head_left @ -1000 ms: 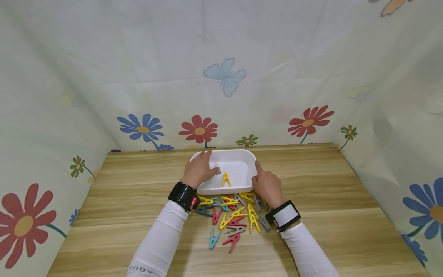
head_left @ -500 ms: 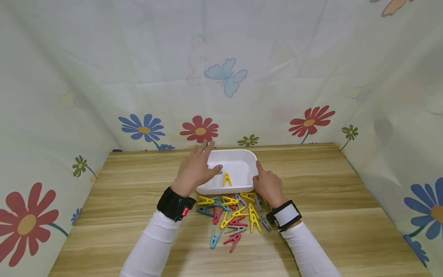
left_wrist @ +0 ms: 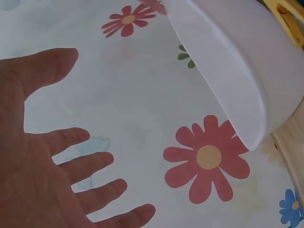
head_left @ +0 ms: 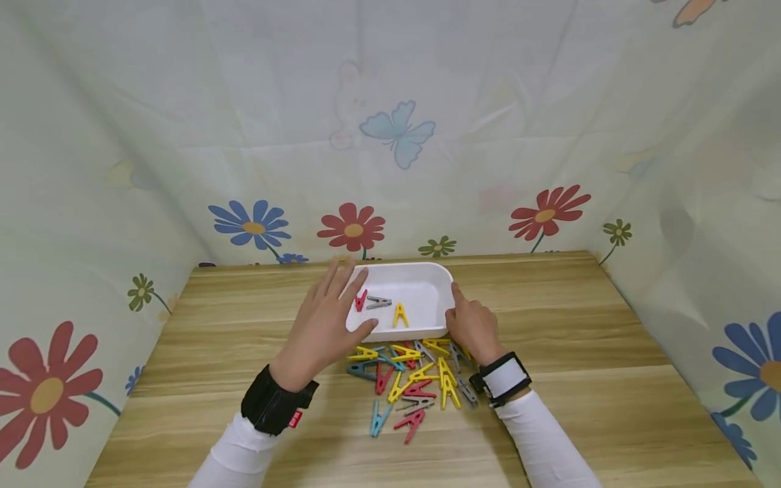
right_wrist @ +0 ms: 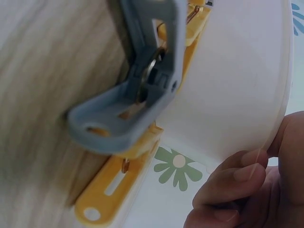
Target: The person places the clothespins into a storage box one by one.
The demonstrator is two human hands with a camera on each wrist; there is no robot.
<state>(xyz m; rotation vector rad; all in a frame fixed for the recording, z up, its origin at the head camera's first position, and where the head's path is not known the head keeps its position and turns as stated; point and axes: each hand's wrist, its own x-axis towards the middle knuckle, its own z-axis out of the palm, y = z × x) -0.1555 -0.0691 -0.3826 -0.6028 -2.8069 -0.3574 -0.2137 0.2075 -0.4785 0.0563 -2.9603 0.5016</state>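
A white rectangular tray (head_left: 430, 293) stands toward the back of the table. Inside it lie a red clothespin (head_left: 361, 301), a grey clothespin (head_left: 379, 302) and a yellow clothespin (head_left: 399, 314). My left hand (head_left: 320, 329), fingers spread, hovers at the tray's left end and hides part of it; in the left wrist view its palm holds nothing. With curled fingers, my right hand (head_left: 476, 329) grips the tray's right rim, as the right wrist view also shows. In that view a blue-grey clothespin (right_wrist: 164, 90) looms near the camera.
In front of the tray, several yellow, red, grey and blue clothespins lie loosely heaped, with a teal clothespin (head_left: 379, 419) and a red clothespin (head_left: 410, 425) nearest me. The wood-grain table (head_left: 586, 379) meets a flower-printed curtain (head_left: 293, 135) behind and at both sides.
My left hand has drawn back left and toward me, off the tray's inside, uncovering the red and grey clothespins. My right hand and the tray have stayed in place.
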